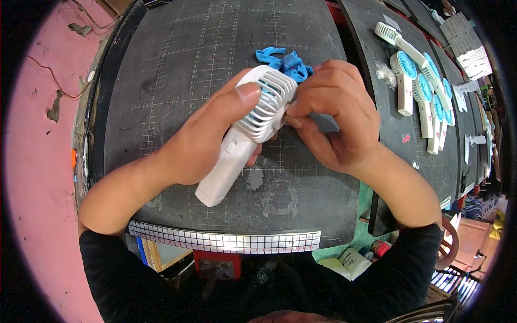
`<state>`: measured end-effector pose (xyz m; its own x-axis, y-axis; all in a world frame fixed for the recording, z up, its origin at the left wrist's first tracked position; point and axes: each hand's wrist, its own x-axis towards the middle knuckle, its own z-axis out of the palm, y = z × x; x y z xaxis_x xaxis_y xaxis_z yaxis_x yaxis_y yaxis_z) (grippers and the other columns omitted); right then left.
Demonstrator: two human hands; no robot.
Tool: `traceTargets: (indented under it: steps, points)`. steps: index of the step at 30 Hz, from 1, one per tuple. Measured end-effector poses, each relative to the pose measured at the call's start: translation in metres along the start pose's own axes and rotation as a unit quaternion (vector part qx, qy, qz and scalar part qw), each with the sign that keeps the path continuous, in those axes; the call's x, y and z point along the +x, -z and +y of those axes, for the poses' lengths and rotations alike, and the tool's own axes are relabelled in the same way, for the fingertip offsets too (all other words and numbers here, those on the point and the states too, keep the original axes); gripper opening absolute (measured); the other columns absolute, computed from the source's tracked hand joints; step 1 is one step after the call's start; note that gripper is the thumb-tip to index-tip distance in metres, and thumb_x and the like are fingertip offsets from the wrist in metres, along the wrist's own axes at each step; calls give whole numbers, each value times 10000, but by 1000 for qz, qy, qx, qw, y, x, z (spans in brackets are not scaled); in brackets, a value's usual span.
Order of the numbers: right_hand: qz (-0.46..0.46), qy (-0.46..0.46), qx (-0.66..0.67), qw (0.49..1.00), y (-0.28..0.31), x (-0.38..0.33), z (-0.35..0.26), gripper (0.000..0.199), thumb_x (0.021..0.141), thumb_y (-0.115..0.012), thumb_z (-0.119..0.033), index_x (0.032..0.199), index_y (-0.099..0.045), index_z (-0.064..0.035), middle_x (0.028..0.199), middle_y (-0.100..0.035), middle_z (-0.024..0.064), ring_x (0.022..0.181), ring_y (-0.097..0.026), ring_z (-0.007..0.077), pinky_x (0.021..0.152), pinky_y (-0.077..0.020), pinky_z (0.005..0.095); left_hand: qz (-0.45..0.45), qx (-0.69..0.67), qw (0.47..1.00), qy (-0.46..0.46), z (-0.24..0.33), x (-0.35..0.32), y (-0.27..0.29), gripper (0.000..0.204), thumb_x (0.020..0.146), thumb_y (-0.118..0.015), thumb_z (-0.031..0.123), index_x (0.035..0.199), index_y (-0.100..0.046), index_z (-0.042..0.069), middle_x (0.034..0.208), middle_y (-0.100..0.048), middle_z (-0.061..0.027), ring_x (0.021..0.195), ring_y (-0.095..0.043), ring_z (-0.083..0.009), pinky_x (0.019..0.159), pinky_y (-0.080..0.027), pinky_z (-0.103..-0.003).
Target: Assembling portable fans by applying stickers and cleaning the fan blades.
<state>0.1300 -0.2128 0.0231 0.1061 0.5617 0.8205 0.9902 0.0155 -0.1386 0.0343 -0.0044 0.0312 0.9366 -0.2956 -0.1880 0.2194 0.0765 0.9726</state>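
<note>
My left hand [202, 140] grips a white hand-held fan [245, 132] by its handle, thumb resting on the round slatted grille, blue blades showing behind the slats. My right hand [334, 116] pinches the right edge of the fan's head with thumb and fingertips. The fan is held tilted over a dark grid-marked cutting mat [183, 64]. Just behind the fan lies a small heap of blue straps [285, 60].
To the right, a second dark mat [388, 134] carries a row of several white fans with blue blades [425, 97] and a small clear bag [385, 72]. A pink floor lies at left. A ruler strip [226, 241] edges the mat's near side.
</note>
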Motion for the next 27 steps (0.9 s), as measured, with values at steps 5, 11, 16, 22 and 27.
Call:
traceTargets:
  steps: [5, 11, 16, 22, 27]
  points:
    - [39, -26, 46, 998, -2, 2, -7, 324, 673, -831, -79, 948, -661, -50, 911, -702, 65, 814, -670, 247, 796, -469, 373, 25, 18, 999, -19, 5, -3, -4, 684, 983, -412, 650, 1354, -478, 79, 1045, -652, -87, 792, -661, -178, 645, -552, -315]
    - [82, -60, 52, 993, -5, -2, -3, 297, 675, -834, -36, 940, -701, -30, 911, -725, 64, 821, -698, 226, 781, -489, 330, 30, 56, 993, -99, 3, -4, -4, 806, 971, -459, 658, 1503, -268, 83, 1193, -591, -109, 935, -671, -202, 824, -579, -349]
    - [103, -57, 65, 991, -5, -3, -3, 310, 673, -831, -9, 959, -716, -30, 923, -735, 67, 835, -709, 221, 769, -501, 328, 52, 86, 984, -150, 0, -2, -4, 925, 902, -568, 687, 1513, -230, 79, 1261, -537, -127, 1089, -624, -222, 867, -570, -377]
    - [26, -19, 66, 997, 8, -6, -1, 442, 731, -788, 99, 1112, -592, -10, 1024, -707, 122, 941, -704, 246, 884, -460, 406, 65, 76, 978, -185, 0, 1, -5, 967, 843, -745, 573, 1484, -215, 79, 1262, -537, -113, 1129, -614, -215, 944, -539, -372]
    - [31, -16, 61, 998, 9, -7, -1, 460, 724, -789, 113, 1119, -591, -15, 1019, -710, 131, 943, -704, 242, 890, -461, 410, 70, 66, 982, -164, 0, 0, -7, 1003, 812, -786, 552, 1472, -208, 67, 1264, -536, -109, 1134, -606, -206, 969, -522, -359]
